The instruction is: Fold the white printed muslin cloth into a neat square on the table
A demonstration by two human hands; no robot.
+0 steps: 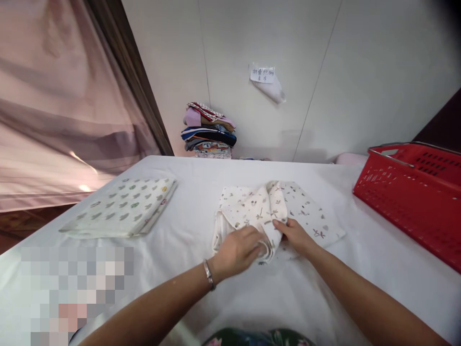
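A white cloth with small printed figures (306, 211) lies partly folded in the middle of the white table (201, 168). My left hand (237, 250), with a bracelet at the wrist, is closed on a bunched fold at the cloth's near edge. My right hand (295, 235) pinches the same cloth just to the right of it. Both forearms reach in from the bottom of the view.
A folded white cloth with green prints (122, 206) lies at the left of the table. A red plastic basket (414, 197) stands at the right edge. A stack of folded clothes (209, 132) sits against the back wall. A pink curtain (54, 105) hangs at the left.
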